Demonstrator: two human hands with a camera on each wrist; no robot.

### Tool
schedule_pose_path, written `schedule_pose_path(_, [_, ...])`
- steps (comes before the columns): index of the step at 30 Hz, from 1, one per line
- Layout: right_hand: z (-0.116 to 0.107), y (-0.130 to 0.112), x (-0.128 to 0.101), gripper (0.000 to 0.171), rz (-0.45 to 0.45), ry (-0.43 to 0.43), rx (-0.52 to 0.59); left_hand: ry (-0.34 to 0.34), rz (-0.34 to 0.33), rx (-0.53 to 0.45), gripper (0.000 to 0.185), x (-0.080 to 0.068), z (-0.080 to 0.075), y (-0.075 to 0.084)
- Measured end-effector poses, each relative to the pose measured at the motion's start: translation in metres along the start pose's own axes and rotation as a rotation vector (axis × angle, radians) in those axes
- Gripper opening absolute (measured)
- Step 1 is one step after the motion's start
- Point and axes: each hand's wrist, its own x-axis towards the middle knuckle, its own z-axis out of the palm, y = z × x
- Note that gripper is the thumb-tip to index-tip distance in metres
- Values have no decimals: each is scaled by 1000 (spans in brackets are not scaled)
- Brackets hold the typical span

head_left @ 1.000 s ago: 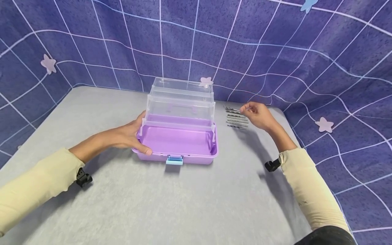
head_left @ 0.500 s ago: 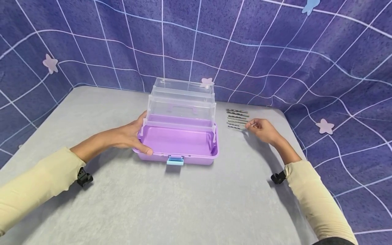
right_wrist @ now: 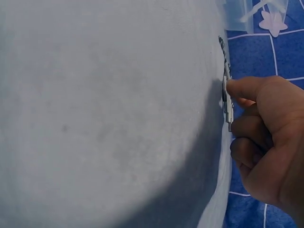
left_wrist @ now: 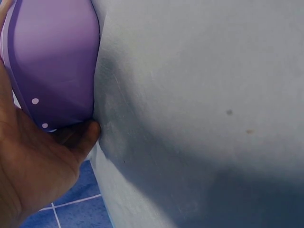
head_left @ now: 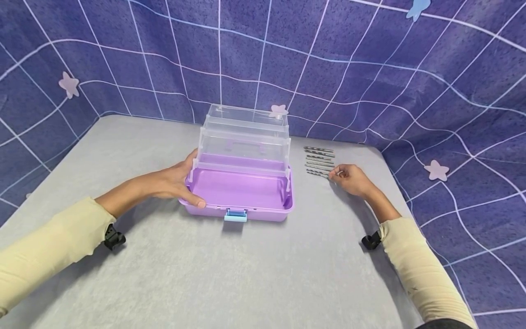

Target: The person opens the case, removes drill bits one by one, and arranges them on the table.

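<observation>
A purple toolbox (head_left: 242, 214) with a blue latch (head_left: 235, 215) stands open on the table, its clear tiered trays (head_left: 246, 125) raised at the back. My left hand (head_left: 172, 183) grips its left end, the thumb on the front rim; the left wrist view shows the hand (left_wrist: 42, 161) against the purple end wall (left_wrist: 57, 61). To the right of the box, several metal drill bits (head_left: 319, 157) lie in a row. My right hand (head_left: 351, 179) pinches the right end of the nearest drill bit (head_left: 316, 172). In the right wrist view, the thumb and fingers partly hide the bits (right_wrist: 227, 97).
The grey table (head_left: 246, 274) ends at a blue cloth backdrop (head_left: 246, 59) with white grid lines and stars, behind and at the sides. Bare tabletop lies in front of the toolbox.
My right hand has come from the rear end of the row of drill bits to the nearest one. My left hand stays on the toolbox.
</observation>
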Motion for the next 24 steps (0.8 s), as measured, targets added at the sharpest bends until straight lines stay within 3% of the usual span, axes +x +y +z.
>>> schedule_pose_path(10, [3, 4, 4, 21, -2, 3, -77, -19, 6, 6, 149, 0, 2, 2])
schedule_pose_path(24, [1, 1, 5, 19, 8, 23, -95, -11, -2, -16, 148, 2, 2, 2])
